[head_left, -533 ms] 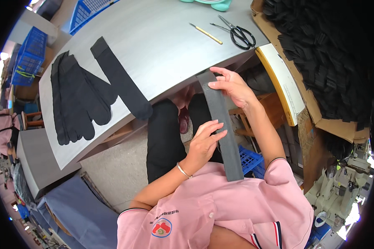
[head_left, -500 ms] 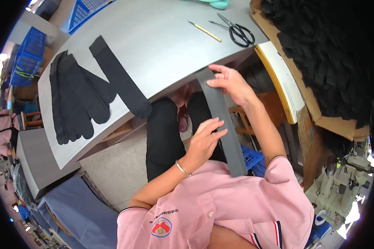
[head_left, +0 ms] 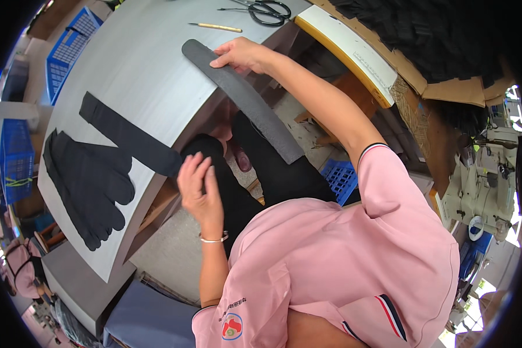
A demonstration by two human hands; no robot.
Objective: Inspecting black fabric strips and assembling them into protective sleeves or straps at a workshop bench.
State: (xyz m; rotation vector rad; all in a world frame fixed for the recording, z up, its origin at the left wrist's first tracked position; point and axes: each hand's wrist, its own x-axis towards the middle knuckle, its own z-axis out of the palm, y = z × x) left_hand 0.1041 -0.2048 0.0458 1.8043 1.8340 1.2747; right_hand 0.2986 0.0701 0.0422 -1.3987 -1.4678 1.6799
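My right hand (head_left: 247, 55) grips a long, flat dark grey strip (head_left: 252, 107) near its rounded far end, thumb on top. The strip slants from over the table edge down across my right thigh; its near end is cut square. My left hand (head_left: 200, 188) is raised with its fingers apart and holds nothing. Beside it, the rounded toe of a single black sock (head_left: 130, 136) reaches past the table edge. Farther left, several black socks (head_left: 90, 188) lie overlapping in a fan, toes toward me.
On the grey table (head_left: 139, 69) lie black-handled scissors (head_left: 269, 11) and a thin yellow-handled tool (head_left: 217, 26). A carton of black pieces (head_left: 412, 40) stands at the far right. Blue baskets (head_left: 69, 52) stand beyond the table's left side; another blue basket (head_left: 340, 178) is by my right side.
My right hand has carried the strip forward and left, over the table edge. My left hand has let go of the strip and moved left toward the single sock. The head view has turned.
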